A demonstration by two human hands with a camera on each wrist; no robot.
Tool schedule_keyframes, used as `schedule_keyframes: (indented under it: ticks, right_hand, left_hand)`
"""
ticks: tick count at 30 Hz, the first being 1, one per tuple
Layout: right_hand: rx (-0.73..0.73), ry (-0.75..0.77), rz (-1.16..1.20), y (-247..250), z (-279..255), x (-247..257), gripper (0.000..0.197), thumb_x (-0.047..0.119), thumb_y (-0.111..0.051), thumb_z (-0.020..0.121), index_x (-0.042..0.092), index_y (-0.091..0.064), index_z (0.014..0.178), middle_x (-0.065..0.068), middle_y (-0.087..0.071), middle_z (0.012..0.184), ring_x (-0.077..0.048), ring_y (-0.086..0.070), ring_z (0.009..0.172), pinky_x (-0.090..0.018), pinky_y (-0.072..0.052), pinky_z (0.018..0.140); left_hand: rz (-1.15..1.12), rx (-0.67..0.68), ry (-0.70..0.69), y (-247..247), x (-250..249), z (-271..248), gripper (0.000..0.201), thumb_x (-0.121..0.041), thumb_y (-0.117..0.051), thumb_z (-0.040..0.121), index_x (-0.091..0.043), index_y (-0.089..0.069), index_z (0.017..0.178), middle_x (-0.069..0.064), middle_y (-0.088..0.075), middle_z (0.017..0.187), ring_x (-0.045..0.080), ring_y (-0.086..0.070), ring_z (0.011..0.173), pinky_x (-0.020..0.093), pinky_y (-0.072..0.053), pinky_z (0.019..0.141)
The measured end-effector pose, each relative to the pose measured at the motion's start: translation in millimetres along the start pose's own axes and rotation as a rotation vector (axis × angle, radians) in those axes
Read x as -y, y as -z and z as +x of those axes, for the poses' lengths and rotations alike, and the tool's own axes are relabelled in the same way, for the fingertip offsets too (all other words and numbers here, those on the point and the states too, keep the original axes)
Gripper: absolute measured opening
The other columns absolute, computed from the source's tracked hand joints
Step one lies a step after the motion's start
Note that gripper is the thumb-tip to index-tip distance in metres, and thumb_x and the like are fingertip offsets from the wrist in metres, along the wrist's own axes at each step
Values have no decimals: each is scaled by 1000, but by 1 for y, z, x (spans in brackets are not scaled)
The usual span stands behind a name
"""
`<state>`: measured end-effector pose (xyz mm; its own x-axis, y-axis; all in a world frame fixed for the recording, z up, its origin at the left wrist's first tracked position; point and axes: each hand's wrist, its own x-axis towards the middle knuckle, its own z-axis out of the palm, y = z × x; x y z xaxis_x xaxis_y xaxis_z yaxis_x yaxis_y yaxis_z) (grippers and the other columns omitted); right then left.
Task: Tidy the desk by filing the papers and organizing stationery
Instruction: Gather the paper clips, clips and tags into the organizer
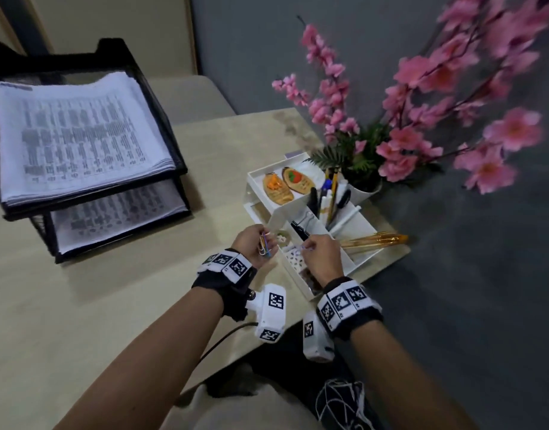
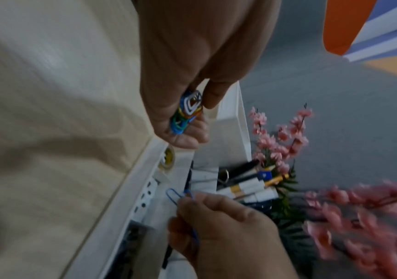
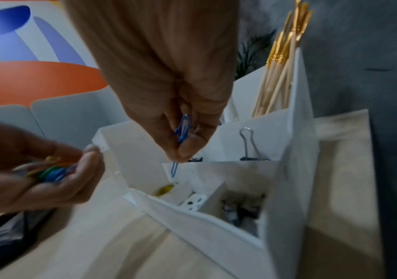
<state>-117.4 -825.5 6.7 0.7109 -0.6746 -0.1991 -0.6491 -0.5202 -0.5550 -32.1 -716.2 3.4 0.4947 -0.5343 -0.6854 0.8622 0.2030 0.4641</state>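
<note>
Fingers of your right hand [image 3: 168,105] pinch one blue wire paperclip [image 3: 182,130]; your left hand [image 1: 256,246] grips several coloured paperclips [image 1: 47,247] beside one white plastic organizer [image 1: 350,259].

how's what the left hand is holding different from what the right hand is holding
The left hand holds a bunch of paper clips in mixed colours: blue, green, white, orange. The right hand pinches blue paper clips only, one dangling below the fingertips.

The bunch lies cupped against the left palm beside the white organizer; the blue clips hang over its open compartments.

Both are coloured wire clips.
</note>
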Motion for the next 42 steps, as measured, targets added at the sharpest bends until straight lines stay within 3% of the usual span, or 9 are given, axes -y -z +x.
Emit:
schedule_keyframes:
  ticks: [4,10,14,16,21,27,32,37,42]
  right_hand:
    - [66,22,-28,1,12,-17,21,-8,-52,77,1,-71,77,-20,-70,91,-28,-64,83,-19,-41,60]
    - [109,15,31,2,21,-25,19,-2,-55,77,5,-73,80,-16,-72,90,-28,-66,89,-27,-48,74]
    - [143,18,52,6,20,-25,24,0,-52,80,5,-74,90,-18,-71,98,-28,-64,97,-27,-48,83]
    - [155,22,62,8,16,-24,26,0,-49,81,4,-73,93,-18,-71,99,-28,-63,97,-27,-47,84]
    - [80,68,73,15,4,-18,25,-3,-48,84,1,-69,95,-12,-67,96,-23,-60,90,-20,-40,73]
    - [-338,-21,235,39,-19,-32,8,5,-59,82,11,-55,85,-5,-55,90,-15,-50,83,-22,-43,68]
    - [-602,-263,354,30,-9,-50,30,0,-69,70,1,-50,93,-21,-54,108,-34,-50,107,-41,-41,93]
    - [-520,-421,468,9,-5,-56,45,2,-67,73,-12,-49,111,-27,-52,116,-38,-51,111,-43,-44,98]
    - [-439,-453,383,9,10,-52,42,1,-49,86,-7,-43,127,-27,-50,128,-39,-47,119,-40,-38,99]
  left_hand:
    - [140,-7,-17,-34,16,26,36,-7,-21,94,-18,-25,60,-3,-26,40,11,-25,32,19,-21,39]
    - [440,-182,-90,-55,29,41,42,-3,-34,88,-9,-40,46,1,-40,28,21,-40,40,29,-32,52]
    - [571,-139,-38,-59,36,60,17,-23,-44,80,-9,-48,72,8,-49,74,23,-45,75,32,-36,77]
    - [577,-152,-6,-59,35,53,38,-30,-50,65,-3,-54,92,17,-53,95,23,-47,84,33,-38,77]
    - [724,-165,-47,-61,25,30,33,-17,-35,95,-18,-34,63,9,-43,81,22,-38,88,30,-29,81]
    - [1050,-108,-349,-60,4,5,28,-7,-36,93,-5,-46,68,5,-44,67,16,-43,60,26,-42,61]
    - [1242,-298,-854,-83,-56,1,26,-8,-39,91,-2,-63,101,17,-64,106,29,-59,99,38,-48,88]
    - [1596,-466,-603,-65,-92,44,47,-13,-44,91,-15,-39,138,16,-39,142,35,-36,130,43,-35,104]
    - [1475,-587,-558,-39,-97,45,28,-4,-43,88,1,-61,108,27,-60,116,43,-55,109,40,-45,88]
